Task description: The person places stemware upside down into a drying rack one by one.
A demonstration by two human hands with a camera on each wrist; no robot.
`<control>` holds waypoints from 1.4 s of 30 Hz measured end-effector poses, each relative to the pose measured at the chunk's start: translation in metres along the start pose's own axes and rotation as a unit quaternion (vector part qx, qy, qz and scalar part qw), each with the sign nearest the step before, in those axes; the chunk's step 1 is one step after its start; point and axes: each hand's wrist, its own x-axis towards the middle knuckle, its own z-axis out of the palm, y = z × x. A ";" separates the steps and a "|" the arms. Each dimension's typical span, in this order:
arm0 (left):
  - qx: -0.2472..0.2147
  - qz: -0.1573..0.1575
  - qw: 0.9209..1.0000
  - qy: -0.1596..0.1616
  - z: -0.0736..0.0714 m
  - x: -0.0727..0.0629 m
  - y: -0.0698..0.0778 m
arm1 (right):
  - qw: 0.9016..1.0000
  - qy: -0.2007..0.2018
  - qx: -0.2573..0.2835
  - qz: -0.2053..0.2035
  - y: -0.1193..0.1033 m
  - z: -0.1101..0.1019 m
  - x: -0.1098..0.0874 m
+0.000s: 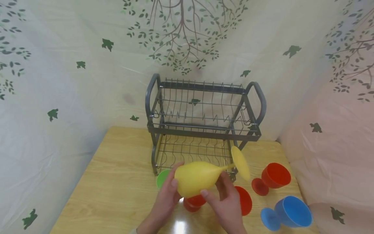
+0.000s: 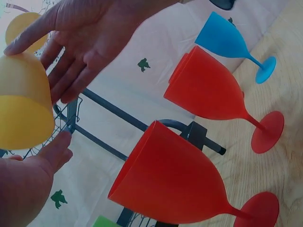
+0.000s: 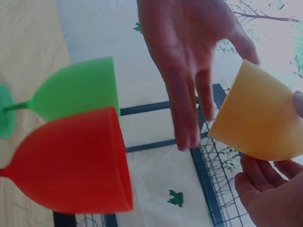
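Note:
Both hands hold a yellow plastic goblet (image 1: 198, 178) above the table, tipped on its side with its foot to the right. My left hand (image 1: 166, 198) is at the rim end, thumb on the near side and fingers toward the far side. My right hand (image 1: 226, 204) grips the bowl near the stem, its thumb on the near side and fingers beneath. In the right wrist view the left hand (image 3: 189, 71) has mostly straight fingers at the rim. Below the yellow goblet stands a red goblet (image 1: 194, 201), partly hidden.
A two-tier dark dish rack (image 1: 204, 132) stands at the back of the wooden table (image 1: 117, 169). Around the hands are a green goblet (image 1: 162, 178), another red goblet (image 1: 245, 201), a third red goblet (image 1: 276, 175) and a blue goblet (image 1: 292, 211). Leaf-patterned sheets hang around.

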 end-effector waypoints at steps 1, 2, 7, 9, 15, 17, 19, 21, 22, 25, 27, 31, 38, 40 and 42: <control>0.004 -0.003 1.000 0.002 0.000 0.000 0.001 | 1.000 0.004 -0.005 0.000 -0.002 -0.002 0.000; 0.002 -0.007 1.000 0.005 0.000 0.000 0.002 | 1.000 0.009 -0.009 0.004 -0.004 -0.004 0.000; 0.003 0.000 1.000 0.024 -0.010 -0.001 0.006 | 0.998 0.024 -0.043 0.037 -0.018 -0.016 0.004; 0.021 0.021 0.999 0.017 -0.019 -0.002 0.007 | 0.997 0.021 -0.060 0.038 -0.023 -0.023 0.007; 0.153 0.087 0.984 0.015 -0.044 -0.009 0.011 | 0.991 0.021 -0.132 -0.009 -0.039 -0.044 0.014; 0.187 0.099 0.977 0.021 -0.050 -0.011 0.013 | 0.987 0.029 -0.156 -0.027 -0.045 -0.050 0.014; 0.210 0.107 0.971 0.029 -0.055 -0.012 0.014 | 0.984 0.036 -0.169 -0.051 -0.051 -0.055 0.015; 0.230 0.110 0.966 0.041 -0.058 -0.014 0.015 | 0.978 0.045 -0.189 -0.076 -0.058 -0.059 0.016; 0.237 0.111 0.964 0.047 -0.059 -0.014 0.015 | 0.976 0.048 -0.194 -0.088 -0.062 -0.060 0.017; 0.244 0.108 0.962 0.065 -0.063 -0.017 0.015 | 0.969 0.058 -0.201 -0.128 -0.072 -0.064 0.021; 0.245 0.110 0.961 0.072 -0.065 -0.019 0.015 | 0.968 0.059 -0.188 -0.155 -0.080 -0.068 0.025; 0.250 0.113 0.957 0.090 -0.071 -0.024 0.013 | 0.963 0.067 -0.181 -0.188 -0.094 -0.074 0.035; 0.268 0.089 0.950 0.132 -0.082 -0.033 0.008 | 0.942 0.072 -0.201 -0.260 -0.105 -0.081 0.063; 0.278 0.099 0.946 0.136 -0.086 -0.036 0.004 | 0.940 0.077 -0.205 -0.263 -0.108 -0.081 0.069; 0.302 0.112 0.936 0.140 -0.090 -0.039 0.000 | 0.941 0.081 -0.210 -0.251 -0.114 -0.080 0.073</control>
